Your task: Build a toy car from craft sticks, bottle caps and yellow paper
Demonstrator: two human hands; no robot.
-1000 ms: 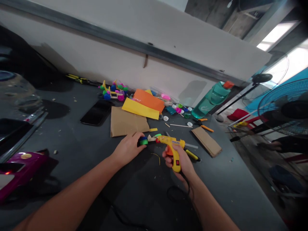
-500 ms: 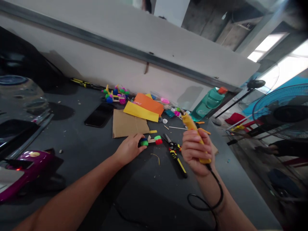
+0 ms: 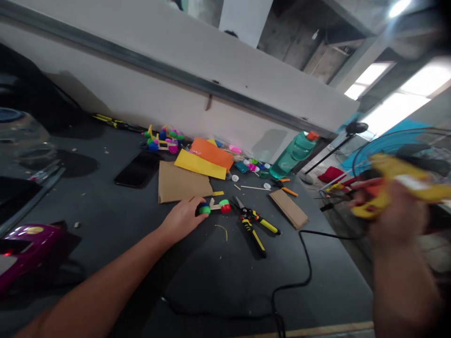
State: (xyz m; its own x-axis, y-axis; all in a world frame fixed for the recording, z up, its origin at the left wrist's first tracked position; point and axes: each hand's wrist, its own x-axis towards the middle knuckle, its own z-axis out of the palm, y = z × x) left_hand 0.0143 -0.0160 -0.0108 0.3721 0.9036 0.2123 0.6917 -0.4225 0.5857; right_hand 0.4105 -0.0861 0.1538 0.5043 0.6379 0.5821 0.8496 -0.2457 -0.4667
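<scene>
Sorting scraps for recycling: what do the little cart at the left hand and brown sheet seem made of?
The little cart has a pale matte wooden frame, likely craft sticks, and glossy plastic wheels, probably bottle caps. The brown sheet looks like cardboard, by its dull papery surface.

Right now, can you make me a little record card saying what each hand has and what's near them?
Left hand: holding one end of a craft-stick car with bottle-cap wheels
Right hand: gripping a hot glue gun, raised above the table edge, blurred
Near the car: yellow-handled snips, brown cardboard
Trailing from the gun: black cord
</scene>
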